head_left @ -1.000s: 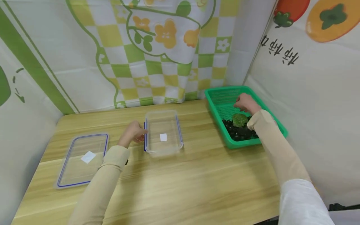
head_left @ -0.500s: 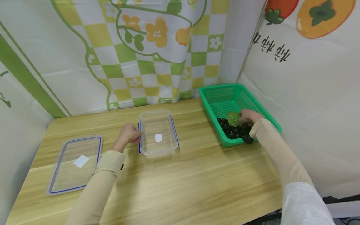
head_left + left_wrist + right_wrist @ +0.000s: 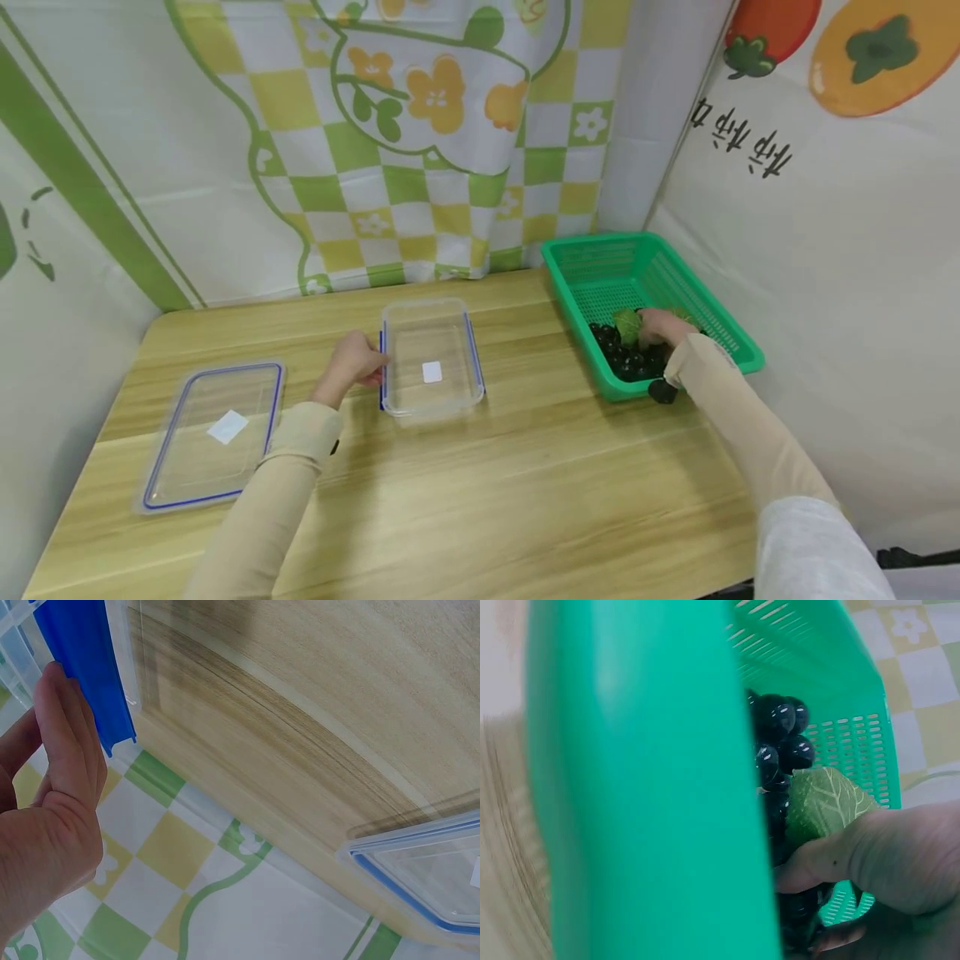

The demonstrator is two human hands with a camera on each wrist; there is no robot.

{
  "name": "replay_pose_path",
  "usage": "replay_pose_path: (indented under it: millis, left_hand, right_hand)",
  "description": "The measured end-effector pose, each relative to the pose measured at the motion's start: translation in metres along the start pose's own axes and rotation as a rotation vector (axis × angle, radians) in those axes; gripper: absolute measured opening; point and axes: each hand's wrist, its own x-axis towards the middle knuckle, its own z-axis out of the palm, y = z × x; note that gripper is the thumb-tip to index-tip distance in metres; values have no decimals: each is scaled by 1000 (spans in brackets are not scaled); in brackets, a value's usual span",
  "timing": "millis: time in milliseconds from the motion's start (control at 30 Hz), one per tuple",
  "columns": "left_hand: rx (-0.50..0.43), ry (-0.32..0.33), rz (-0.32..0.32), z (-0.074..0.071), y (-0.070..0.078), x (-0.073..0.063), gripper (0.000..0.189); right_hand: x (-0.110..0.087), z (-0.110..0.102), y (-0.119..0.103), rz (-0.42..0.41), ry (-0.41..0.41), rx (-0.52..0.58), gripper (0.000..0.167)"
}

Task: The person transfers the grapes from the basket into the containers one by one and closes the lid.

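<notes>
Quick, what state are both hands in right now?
Left hand: open, straight-fingered, at the blue latch of the clear box.
Right hand: closed on the black grapes inside the green basket.

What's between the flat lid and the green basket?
The clear container, the left hand at its side, and bare tabletop, in the head view.

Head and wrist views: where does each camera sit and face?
Head: on the head, facing forward and down at table, clear container, lid and green basket; left hand, right hand and forearms show.
Left wrist: on that wrist, facing the blue clip, lid off to one side; left hand shows.
Right wrist: on that wrist, facing into the green basket at dark grapes and leaf; right hand shows.
Head and right wrist share the green basket.
</notes>
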Motion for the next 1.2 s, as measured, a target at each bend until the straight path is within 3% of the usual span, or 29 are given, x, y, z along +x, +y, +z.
replay_pose_path:
  millis: [233, 433, 633, 833, 1200]
  left_hand:
    - [14, 24, 17, -7, -9, -5, 18]
    - [42, 26, 11, -9, -13, -7, 18]
    - [41, 35, 23, -3, -5, -1, 18]
    - [47, 51, 25, -1, -3, 0, 18]
    - [38, 81, 45, -3, -6, -5, 16]
  right_hand:
    - [-1, -12, -10, 15, 62, 240, 73]
    - [-10, -22, -18, -29, 135, 244, 76]
    - [-23, -38, -13, -56, 213, 354, 78]
    - [-28, -51, -14, -61, 288, 386, 79]
    - [-36, -62, -62, -161, 417, 374, 74]
